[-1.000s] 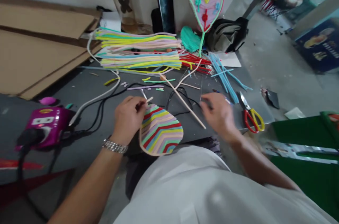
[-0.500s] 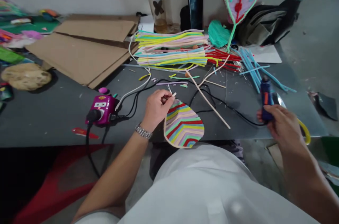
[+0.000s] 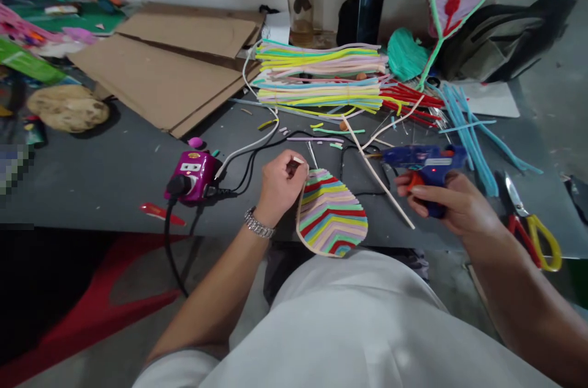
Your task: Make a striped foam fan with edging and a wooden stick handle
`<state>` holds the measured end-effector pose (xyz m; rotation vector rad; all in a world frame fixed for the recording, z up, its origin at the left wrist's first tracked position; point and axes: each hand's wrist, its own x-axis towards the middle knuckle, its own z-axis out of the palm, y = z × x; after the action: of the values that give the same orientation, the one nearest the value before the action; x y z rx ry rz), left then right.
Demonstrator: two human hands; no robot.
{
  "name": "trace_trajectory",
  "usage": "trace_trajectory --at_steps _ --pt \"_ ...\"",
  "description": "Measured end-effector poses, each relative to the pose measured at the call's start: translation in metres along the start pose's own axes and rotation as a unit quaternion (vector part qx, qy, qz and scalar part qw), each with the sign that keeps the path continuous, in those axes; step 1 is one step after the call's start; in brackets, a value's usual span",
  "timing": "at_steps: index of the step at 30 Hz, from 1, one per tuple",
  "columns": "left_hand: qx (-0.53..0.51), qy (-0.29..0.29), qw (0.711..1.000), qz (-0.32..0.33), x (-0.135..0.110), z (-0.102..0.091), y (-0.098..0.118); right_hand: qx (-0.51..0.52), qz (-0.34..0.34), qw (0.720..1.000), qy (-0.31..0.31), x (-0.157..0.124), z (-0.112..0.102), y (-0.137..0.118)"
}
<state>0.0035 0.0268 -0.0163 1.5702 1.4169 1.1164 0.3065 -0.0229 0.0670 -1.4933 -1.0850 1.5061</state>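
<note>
From the head view, here's the striped piece, a flat teardrop sitting right at the counter's near edge, just in front of the white shirt. And what colour! Red, yellow, blue, mint, lilac and peach bands run across it, bending into chevrons that tighten into small nested arches at the rounded lower end. A pale peach edging curves down the left side; the right edge shows stepped strip ends. The left hand pinches it at the narrow top, a short pale stub poking out. Over on the right, the right hand wraps round a blue glue gun, fingers at the orange trigger, nozzle pointing left, apart from the stripes.
</note>
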Motion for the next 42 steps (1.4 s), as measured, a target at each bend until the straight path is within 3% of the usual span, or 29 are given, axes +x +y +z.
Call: trace_trajectory --at_steps 5,10,14,20,42 --pt "-0.003 0.004 1.000 -0.008 0.000 -0.001 -0.004 -0.172 0.037 0.984 -0.028 0.021 0.029 0.010" --pt "-0.003 0.009 1.000 -0.019 0.000 -0.003 -0.002 -0.305 -0.028 0.951 -0.048 0.037 0.057 0.009" --pt "0.024 0.014 1.000 -0.012 0.000 -0.005 0.000 -0.320 -0.051 0.944 -0.056 0.043 0.069 0.011" --pt "0.032 0.023 0.999 -0.007 0.001 -0.005 0.001 -0.356 -0.057 0.930 -0.069 0.044 0.071 0.018" --pt "0.040 0.030 0.999 -0.017 0.001 -0.006 0.003 -0.331 -0.063 0.936 -0.103 0.044 0.076 0.019"
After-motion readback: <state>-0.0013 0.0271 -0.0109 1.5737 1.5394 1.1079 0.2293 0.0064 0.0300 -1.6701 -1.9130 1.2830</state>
